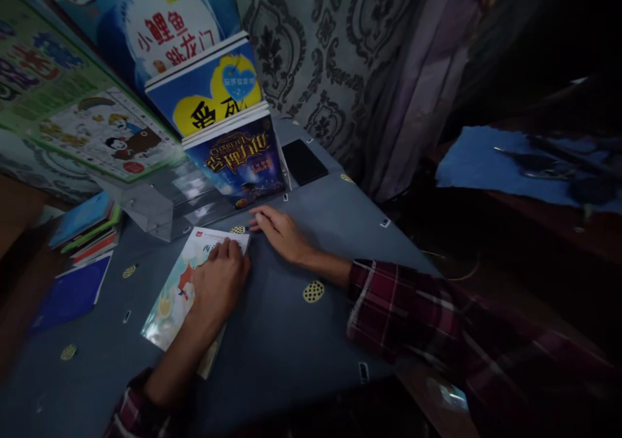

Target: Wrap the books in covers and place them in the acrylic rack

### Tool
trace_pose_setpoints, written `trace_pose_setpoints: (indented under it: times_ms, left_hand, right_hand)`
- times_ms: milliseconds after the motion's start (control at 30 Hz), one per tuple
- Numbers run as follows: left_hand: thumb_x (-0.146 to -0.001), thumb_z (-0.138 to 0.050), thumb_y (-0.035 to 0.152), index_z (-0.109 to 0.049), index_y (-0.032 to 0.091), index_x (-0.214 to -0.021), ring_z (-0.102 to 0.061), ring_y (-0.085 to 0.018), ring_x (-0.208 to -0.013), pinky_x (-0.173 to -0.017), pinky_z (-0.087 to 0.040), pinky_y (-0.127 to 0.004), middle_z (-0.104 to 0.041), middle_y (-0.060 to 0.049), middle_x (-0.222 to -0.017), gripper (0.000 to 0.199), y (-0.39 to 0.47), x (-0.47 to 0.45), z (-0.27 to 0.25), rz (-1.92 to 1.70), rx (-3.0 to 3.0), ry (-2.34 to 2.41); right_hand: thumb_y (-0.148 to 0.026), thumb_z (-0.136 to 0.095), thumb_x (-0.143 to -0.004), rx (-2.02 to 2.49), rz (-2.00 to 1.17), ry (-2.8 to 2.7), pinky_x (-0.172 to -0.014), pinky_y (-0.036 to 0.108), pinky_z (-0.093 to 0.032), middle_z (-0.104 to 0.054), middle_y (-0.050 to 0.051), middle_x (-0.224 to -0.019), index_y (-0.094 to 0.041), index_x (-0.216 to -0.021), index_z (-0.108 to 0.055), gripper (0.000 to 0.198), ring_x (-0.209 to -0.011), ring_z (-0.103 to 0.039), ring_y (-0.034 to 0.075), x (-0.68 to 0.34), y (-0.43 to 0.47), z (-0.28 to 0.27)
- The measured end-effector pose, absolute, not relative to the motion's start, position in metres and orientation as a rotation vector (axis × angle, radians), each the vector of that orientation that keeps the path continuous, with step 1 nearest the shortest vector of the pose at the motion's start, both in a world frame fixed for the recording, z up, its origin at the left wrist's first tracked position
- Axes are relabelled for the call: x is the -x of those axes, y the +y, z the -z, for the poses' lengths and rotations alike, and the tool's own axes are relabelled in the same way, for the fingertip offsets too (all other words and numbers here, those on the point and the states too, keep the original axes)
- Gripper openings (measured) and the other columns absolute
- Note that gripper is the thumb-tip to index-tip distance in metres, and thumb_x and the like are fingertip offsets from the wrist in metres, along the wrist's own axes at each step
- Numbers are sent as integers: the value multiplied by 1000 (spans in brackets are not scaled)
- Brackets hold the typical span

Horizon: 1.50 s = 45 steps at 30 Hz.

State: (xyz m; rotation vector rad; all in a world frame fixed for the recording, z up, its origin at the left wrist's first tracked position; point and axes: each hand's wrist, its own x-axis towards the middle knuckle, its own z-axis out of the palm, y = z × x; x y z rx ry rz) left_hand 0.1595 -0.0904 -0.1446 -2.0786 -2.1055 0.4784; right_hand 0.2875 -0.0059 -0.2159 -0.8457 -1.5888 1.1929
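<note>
Illustrated paperback (175, 299) lay flat in front of the clear bookstand (151, 210). The left hand (221, 279) rested across its cover, fingers close together; I couldn't tell whether the hidden thumb gripped its edge. The right hand (279, 232), loosely curled and empty, was by the bookstand's front. Light, even pressure seemed best against creasing.

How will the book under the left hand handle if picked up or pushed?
The book looks like a paperback, so it may flex if lifted by one edge. Its cover shows glare, so it might be slick. It lies flat on the table, so a push would likely slide it, not tip it.
</note>
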Motion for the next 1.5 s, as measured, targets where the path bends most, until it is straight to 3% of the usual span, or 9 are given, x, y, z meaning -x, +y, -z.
trace_pose_setpoints:
  times_ms: [233,467,1000,1300,1500]
  left_hand:
    - [-107,-39,28,-63,15,-116,-71,-29,-109,-82,-56,-36,-72,-14,-119,30,-91,-158,139,-453,2112,-2118]
    - [-107,-38,31,-63,18,-114,-74,-30,-102,-74,-54,-35,-75,-11,-115,29,-90,-155,138,-403,2099,-2140]
    - [-105,-43,31,-65,14,-119,-70,-29,-113,-85,-57,-36,-71,-16,-121,31,-93,-159,141,-387,2105,-2134]
    - [-105,-44,35,-62,13,-127,-64,-31,-122,-85,-57,-38,-63,-19,-139,36,-95,-158,147,-383,2116,-2146]
    - [-106,-43,37,-64,19,-128,-65,-28,-121,-92,-53,-35,-69,-12,-130,35,-96,-129,135,-247,2237,-2143]
  right_hand:
    - [-28,-43,-107,868,-1233,-1573,-82,29,-58,-74,3,-102,-22,-113,-64,23,-90,-76,16,-288,-8,212]
    - [-29,-44,-106,866,-1251,-1570,-83,32,-59,-73,4,-103,-21,-111,-64,22,-84,-77,17,-289,-9,209]
    - [-38,-40,-108,754,-1107,-1578,-85,31,-55,-74,5,-105,-21,-115,-62,29,-96,-76,19,-291,-15,207]
    - [-26,-45,-105,861,-980,-1940,-93,34,-51,-76,6,-110,-21,-122,-65,27,-103,-71,20,-293,-23,199]
    - [-26,-43,-105,754,-898,-1982,-96,37,-52,-75,8,-113,-20,-119,-67,29,-105,-70,22,-293,-26,200]
